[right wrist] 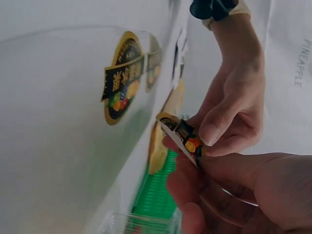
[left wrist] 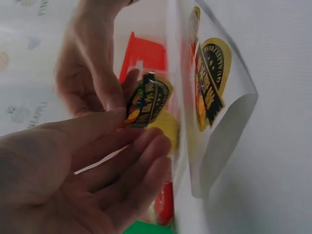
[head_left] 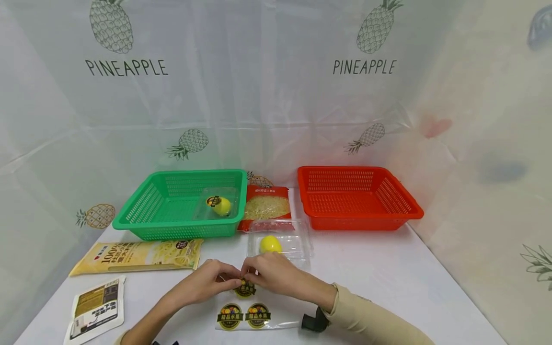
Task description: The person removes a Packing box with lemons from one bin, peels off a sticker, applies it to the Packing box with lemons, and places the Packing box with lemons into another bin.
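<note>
- A white counter [head_left: 362, 275] carries everything; behind it and along its right side hang pale sheets [head_left: 258, 91], creased, printed with pineapples and the word PINEAPPLE.
- At the back left of the counter is a green basket [head_left: 181, 232], holding a clear box with a yellow fruit and a black-and-gold label; at the back right is a red basket [head_left: 358, 223].
- Between the baskets lies a red packet [head_left: 267, 207] with a see-through window.
- On the left lie a long yellow packet [head_left: 138, 256] and, nearer, a white pouch [head_left: 97, 309].
- A clear plastic box [head_left: 303, 250] with a yellow fruit [head_left: 270, 244] sits just beyond the hands.
- The left hand [head_left: 211, 282] and right hand [head_left: 273, 274] meet over the near part of the counter, thumbs and fingers pinching one black-and-gold sticker [head_left: 246, 289] between them, raised and slightly bent.
- Below them lies a pale sticker sheet [head_left: 282, 316] bearing two more stickers [head_left: 230, 317] side by side.
</note>
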Motion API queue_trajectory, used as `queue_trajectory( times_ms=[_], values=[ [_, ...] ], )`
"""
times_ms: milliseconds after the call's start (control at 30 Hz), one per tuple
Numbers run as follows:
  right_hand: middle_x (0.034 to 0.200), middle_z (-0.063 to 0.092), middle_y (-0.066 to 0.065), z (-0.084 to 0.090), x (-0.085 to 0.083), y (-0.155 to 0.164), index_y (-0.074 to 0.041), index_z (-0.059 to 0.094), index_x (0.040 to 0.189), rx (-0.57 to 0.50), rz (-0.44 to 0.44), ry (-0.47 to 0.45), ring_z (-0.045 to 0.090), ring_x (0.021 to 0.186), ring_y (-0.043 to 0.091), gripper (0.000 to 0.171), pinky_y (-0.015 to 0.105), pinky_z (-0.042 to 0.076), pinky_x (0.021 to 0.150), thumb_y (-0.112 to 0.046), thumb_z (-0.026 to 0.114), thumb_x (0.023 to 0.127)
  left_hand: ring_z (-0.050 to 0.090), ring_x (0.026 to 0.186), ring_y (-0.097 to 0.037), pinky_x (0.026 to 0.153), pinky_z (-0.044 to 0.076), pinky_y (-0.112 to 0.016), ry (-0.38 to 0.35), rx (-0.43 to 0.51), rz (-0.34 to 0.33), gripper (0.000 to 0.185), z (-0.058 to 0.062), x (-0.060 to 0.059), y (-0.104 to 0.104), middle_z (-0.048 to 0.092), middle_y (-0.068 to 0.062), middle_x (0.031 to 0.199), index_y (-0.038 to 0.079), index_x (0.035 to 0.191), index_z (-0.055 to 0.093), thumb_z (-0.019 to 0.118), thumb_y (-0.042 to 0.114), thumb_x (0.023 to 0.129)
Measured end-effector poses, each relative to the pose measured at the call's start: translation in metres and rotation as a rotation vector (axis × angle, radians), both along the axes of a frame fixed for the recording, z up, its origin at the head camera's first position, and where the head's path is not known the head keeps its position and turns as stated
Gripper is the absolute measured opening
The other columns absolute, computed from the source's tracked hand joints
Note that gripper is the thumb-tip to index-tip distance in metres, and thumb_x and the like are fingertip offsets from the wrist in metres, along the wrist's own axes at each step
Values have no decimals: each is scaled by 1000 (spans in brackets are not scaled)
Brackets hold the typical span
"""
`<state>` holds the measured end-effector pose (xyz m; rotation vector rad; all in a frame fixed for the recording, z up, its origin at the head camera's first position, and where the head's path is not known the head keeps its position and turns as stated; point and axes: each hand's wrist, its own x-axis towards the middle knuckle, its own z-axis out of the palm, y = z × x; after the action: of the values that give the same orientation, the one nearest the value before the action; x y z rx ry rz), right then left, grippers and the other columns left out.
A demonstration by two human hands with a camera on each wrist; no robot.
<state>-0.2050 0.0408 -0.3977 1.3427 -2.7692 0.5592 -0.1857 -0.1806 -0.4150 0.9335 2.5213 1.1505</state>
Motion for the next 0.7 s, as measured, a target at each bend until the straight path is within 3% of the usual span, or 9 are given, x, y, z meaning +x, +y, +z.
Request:
queue_trajectory(
  times_ms=[267,433,567,700],
  values=[
    [82,72,-11,17,-9,8,-20,74,96,-110,3,-32,57,73,-6,6,9,44,62,-20,69,93,67,77,-3,65,56,-22,100,52,71,21,13,-9,3,76,2,91,13,106,76,64,27,96],
    [83,73,-8,25,-17,15,-19,73,97,-177,-5,-55,59,70,-4,6,11,46,61,-19,69,93,68,73,-13,64,56,-22,153,85,105,18,19,-16,6,75,2,90,13,104,76,66,24,94],
    [85,73,-6,27,-25,20,-17,72,99,-235,-27,-67,62,71,0,7,13,50,64,-18,69,92,69,70,-17,62,56,-23,155,124,123,17,23,-24,13,76,0,89,12,103,76,68,23,93],
    [96,73,-2,28,-32,27,-13,67,113,-298,-39,-50,67,81,7,22,23,57,70,-18,69,92,68,69,-14,63,56,-23,133,156,170,18,24,-32,20,74,0,86,13,103,76,68,26,93]
  ],
)
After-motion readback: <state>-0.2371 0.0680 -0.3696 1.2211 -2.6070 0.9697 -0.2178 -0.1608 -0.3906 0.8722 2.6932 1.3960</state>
